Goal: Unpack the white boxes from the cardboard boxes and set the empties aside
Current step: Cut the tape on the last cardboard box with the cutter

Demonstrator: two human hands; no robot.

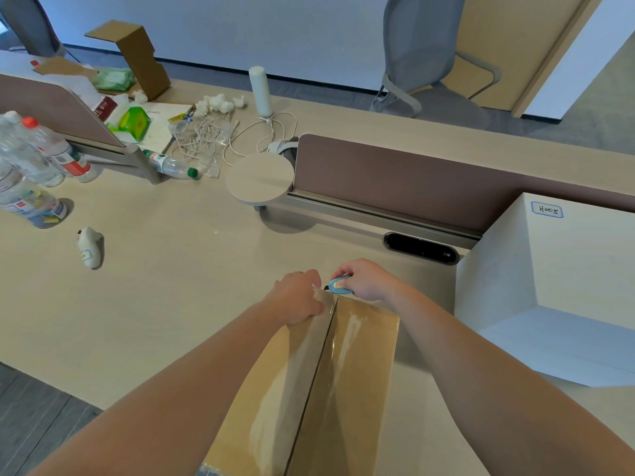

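A long brown cardboard box [354,372] lies on the desk in front of me, its top flaps closed under clear tape along the middle seam. My left hand [297,297] grips the far left corner of the box. My right hand [366,280] holds a small blue cutter [338,285] at the far end of the seam, its tip against the tape. A large white box [567,286] labelled "H005" stands at the right, touching the desk divider.
The light wood desk [165,286] carries several plastic bottles [31,173] at the left, a white controller [90,247], a round stand [259,178], tangled cables [206,135] and an opened cardboard piece [137,53] at the back. A brown divider [412,180] and two chairs stand behind.
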